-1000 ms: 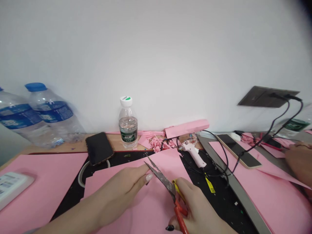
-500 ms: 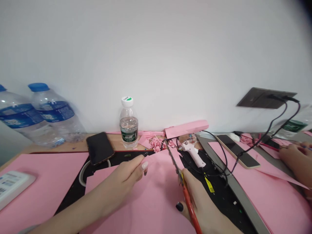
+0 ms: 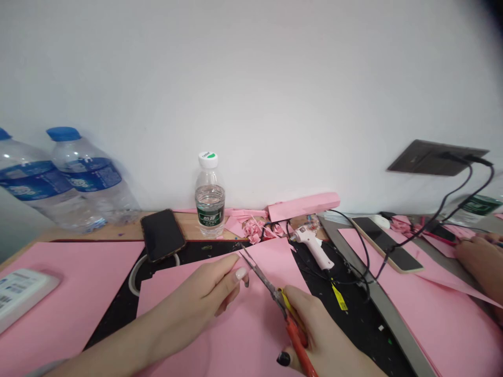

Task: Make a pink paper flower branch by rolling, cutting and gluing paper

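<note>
The right hand curls round the scissors by their handles, so the blades point at the left hand; that hand pinches what looks like a bit of pink paper, maybe to keep it still by the tips; a big pink sheet lies under both hands; the glue gun lies past the right hand, perhaps out of the way.

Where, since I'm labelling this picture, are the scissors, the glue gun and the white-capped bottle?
Scissors [image 3: 278,298]: head view, on the metal near the pivot.
Glue gun [image 3: 315,248]: head view, on the upper grip.
White-capped bottle [image 3: 210,199]: head view, on the clear side above the label.
</note>
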Demonstrator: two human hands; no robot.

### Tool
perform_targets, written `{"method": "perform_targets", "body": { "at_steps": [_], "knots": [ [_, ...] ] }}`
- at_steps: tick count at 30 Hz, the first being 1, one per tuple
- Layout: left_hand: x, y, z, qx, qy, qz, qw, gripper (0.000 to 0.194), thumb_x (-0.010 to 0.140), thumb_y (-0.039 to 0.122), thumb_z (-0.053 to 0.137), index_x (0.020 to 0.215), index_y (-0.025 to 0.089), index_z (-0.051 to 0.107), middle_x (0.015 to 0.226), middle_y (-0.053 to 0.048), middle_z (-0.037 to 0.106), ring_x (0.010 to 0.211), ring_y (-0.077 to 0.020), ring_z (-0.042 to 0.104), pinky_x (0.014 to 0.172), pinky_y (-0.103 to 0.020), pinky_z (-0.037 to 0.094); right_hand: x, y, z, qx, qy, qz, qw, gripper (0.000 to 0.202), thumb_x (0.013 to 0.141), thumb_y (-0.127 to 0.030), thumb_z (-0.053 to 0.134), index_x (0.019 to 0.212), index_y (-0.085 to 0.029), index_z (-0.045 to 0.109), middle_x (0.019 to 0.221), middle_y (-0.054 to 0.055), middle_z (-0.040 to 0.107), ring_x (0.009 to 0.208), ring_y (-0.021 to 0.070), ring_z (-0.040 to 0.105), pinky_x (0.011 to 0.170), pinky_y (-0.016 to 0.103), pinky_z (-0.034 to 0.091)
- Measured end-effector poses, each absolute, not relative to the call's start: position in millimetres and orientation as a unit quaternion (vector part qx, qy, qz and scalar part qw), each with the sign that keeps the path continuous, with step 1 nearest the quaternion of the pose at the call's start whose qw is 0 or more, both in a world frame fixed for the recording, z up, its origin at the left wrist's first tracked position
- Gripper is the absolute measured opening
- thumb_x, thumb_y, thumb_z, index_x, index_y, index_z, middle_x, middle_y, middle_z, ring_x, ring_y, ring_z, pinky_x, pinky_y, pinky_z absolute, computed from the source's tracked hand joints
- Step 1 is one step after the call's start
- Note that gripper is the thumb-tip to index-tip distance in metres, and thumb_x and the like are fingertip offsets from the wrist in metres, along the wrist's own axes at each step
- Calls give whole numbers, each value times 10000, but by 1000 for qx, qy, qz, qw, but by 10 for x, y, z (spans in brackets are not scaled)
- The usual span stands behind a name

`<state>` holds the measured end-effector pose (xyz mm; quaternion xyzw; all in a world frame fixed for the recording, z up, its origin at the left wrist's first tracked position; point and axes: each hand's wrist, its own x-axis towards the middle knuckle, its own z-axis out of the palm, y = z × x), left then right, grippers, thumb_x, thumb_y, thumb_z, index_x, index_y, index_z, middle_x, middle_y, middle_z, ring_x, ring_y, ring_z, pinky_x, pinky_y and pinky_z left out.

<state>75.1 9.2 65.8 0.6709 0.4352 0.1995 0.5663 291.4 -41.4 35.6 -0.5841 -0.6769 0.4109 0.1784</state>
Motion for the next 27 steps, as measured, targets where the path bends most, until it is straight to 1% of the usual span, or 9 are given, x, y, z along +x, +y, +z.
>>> {"method": "perform_targets", "body": {
  "at_steps": [4, 7, 11, 17, 20, 24, 27],
  "knots": [
    [757, 104, 683, 695, 418, 202, 549, 370, 970, 440, 273, 677, 225, 342, 628, 61, 397, 555, -117, 328, 537, -238, 324, 2898, -419, 346, -580, -673, 420, 181, 410, 580, -133, 689, 665, -225, 299, 618, -93, 331, 554, 82, 255, 462, 213, 203],
    [749, 115, 668, 696, 409, 199, 555, 359, 969, 447, 281, 699, 224, 361, 635, 62, 402, 573, -119, 338, 568, -243, 337, 2893, -424, 352, -574, -677, 422, 183, 425, 580, -131, 695, 660, -226, 288, 611, -97, 310, 550, 79, 248, 463, 214, 200],
    [737, 115, 658, 693, 420, 194, 553, 358, 967, 458, 286, 708, 224, 367, 649, 58, 408, 585, -123, 343, 569, -247, 327, 2901, -435, 353, -569, -685, 415, 188, 420, 599, -141, 684, 664, -228, 279, 615, -96, 295, 549, 80, 247, 464, 217, 196],
    [738, 107, 645, 674, 429, 183, 572, 345, 963, 474, 289, 733, 225, 353, 658, 67, 338, 597, -122, 292, 561, -240, 308, 2946, -436, 310, -543, -697, 415, 218, 368, 641, -300, 679, 697, -222, 323, 637, -82, 320, 551, 90, 261, 465, 220, 226],
    [732, 107, 633, 662, 425, 192, 586, 326, 953, 478, 306, 745, 231, 346, 673, 64, 329, 606, -126, 282, 559, -242, 299, 2948, -439, 356, -544, -700, 407, 220, 365, 651, -361, 669, 686, -218, 335, 642, -68, 348, 552, 96, 284, 475, 223, 250],
    [724, 108, 647, 648, 424, 202, 600, 316, 952, 470, 307, 748, 232, 345, 681, 62, 325, 611, -127, 278, 563, -240, 302, 2935, -427, 440, -547, -693, 412, 225, 410, 682, -528, 639, 688, -211, 379, 675, -35, 397, 575, 114, 321, 491, 227, 296],
    [721, 105, 662, 641, 424, 201, 607, 335, 947, 493, 325, 741, 230, 338, 681, 67, 318, 604, -123, 269, 552, -236, 294, 2949, -407, 440, -534, -696, 432, 208, 480, 655, -637, 624, 701, -207, 416, 673, -26, 399, 571, 120, 329, 484, 229, 314]
  ]
}}
